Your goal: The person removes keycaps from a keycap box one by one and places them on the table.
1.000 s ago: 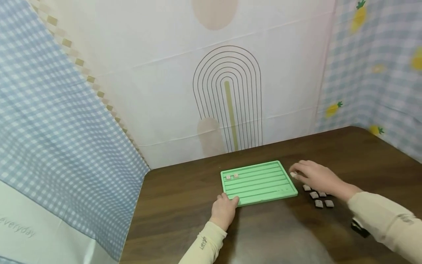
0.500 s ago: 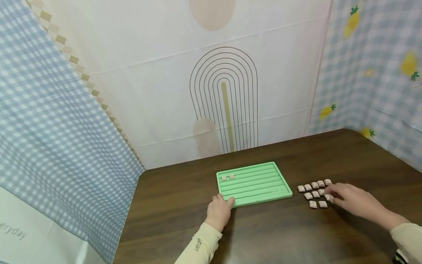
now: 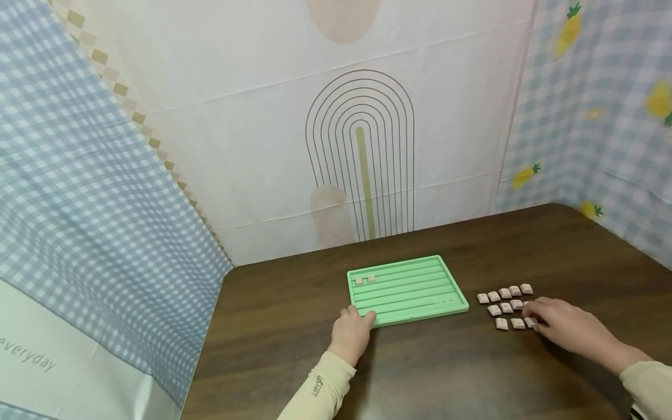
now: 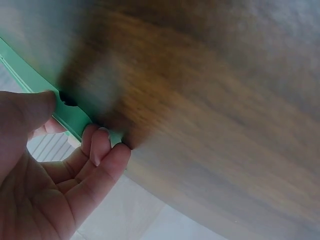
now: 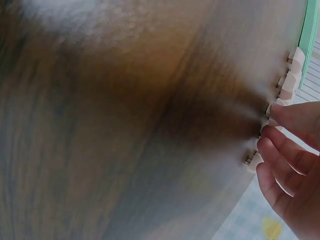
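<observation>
A green ridged tray (image 3: 406, 291) lies on the table, with two pale keycaps (image 3: 365, 279) at its far left. My left hand (image 3: 352, 333) grips the tray's near left corner; the left wrist view shows thumb and fingers on either side of its rim. Right of the tray, several keycaps (image 3: 506, 307) stand in three rows. At the right end of the nearest row, my right hand (image 3: 569, 326) pinches one keycap (image 3: 531, 322) between thumb and fingertips. Part of another keycap in the middle row is hidden behind those fingers.
The dark wooden table (image 3: 283, 344) reaches back to a white cloth backdrop (image 3: 252, 157) with printed arches. Blue checked cloth (image 3: 94, 192) hangs at the left, and checked cloth with pineapples (image 3: 593, 134) at the right.
My right hand has moved from beside the tray's right edge to the keycaps' right side, then slightly nearer me with one keycap. My left hand stays at the tray corner.
</observation>
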The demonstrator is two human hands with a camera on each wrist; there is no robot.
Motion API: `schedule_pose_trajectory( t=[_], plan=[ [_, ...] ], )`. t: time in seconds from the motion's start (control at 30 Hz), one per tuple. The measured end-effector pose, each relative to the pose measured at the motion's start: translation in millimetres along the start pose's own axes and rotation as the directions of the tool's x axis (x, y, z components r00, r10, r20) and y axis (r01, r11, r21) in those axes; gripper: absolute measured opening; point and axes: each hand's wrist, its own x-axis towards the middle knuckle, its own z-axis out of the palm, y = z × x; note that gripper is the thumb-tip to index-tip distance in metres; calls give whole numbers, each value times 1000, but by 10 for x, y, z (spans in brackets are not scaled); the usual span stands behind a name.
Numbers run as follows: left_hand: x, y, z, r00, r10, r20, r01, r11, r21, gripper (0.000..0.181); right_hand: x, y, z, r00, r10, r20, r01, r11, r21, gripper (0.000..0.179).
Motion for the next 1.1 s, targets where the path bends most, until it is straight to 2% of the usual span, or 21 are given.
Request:
schedule_pose_trajectory(
  t=[0.13,0.37,0.53,0.6,0.7,0.77,0.9,1.1],
  plan=[
    [1,-12,2,1000,-5,7,5,1000,-10,10,25,11,-45,999,32,34,-33,999,29,16],
    [0,-18,-6,998,0,-63,1,1000,12,12,113,12,-192,994,62,87,-70,993,92,21],
    [-12,-12,-16,999,-7,-31,7,1000,7,11,267,-108,-270,998,46,47,-50,995,89,15],
    [-16,-8,-23,1000,-9,-18,9,1000,13,11,368,-208,-283,1000,22,14,-23,997,75,16],
    [-22,-5,-30,999,-9,-31,10,1000,30,11,560,-411,-272,998,-33,-45,35,999,41,18],
    [-17,-5,-35,999,-6,-40,7,999,34,11,716,-569,-236,994,-79,-81,81,997,19,19],
    [8,7,-51,1000,3,-5,-3,1000,9,9,1026,-882,-113,980,-148,-137,150,989,9,23],
    [20,6,-50,1000,-8,22,8,1000,0,6,1474,-1334,143,977,-153,-146,167,982,89,25]
  ],
)
